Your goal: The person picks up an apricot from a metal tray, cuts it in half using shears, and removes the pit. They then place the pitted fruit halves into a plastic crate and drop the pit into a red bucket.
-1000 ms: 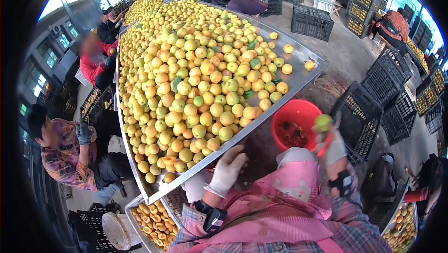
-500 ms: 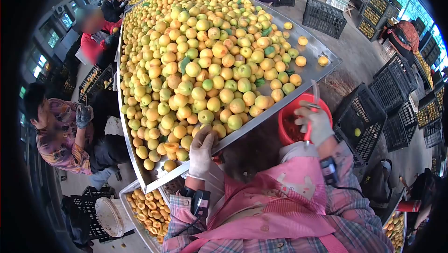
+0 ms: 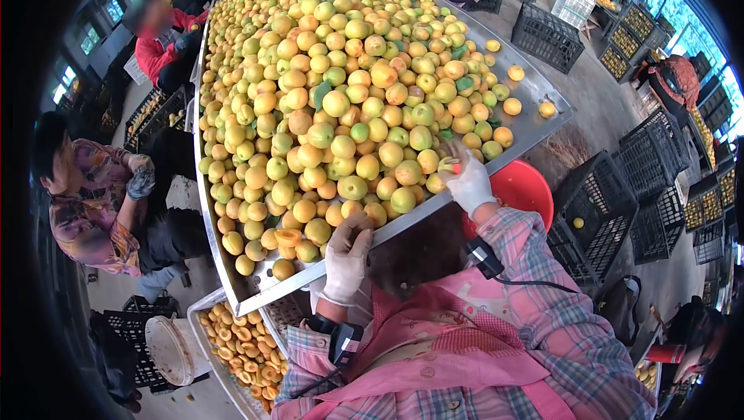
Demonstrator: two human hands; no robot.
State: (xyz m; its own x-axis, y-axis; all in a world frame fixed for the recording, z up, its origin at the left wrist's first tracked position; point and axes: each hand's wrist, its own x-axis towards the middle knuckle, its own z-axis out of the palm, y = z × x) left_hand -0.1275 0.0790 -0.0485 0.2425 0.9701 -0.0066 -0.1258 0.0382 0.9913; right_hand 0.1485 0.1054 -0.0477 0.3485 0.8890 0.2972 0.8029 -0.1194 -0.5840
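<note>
Your right hand (image 3: pixel 469 184) lies on the apricots (image 3: pixel 349 110) at the near edge of the desk (image 3: pixel 531 132), toward its right corner, and its grip is closed on a small red tool (image 3: pixel 456 167). Your left hand (image 3: pixel 346 253) rests on the same near edge with its fingers bent over the apricots there. You cannot tell if that grip holds one.

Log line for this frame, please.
left hand: on tray rim | right hand: on fruit pile | red bucket: below tray
</note>
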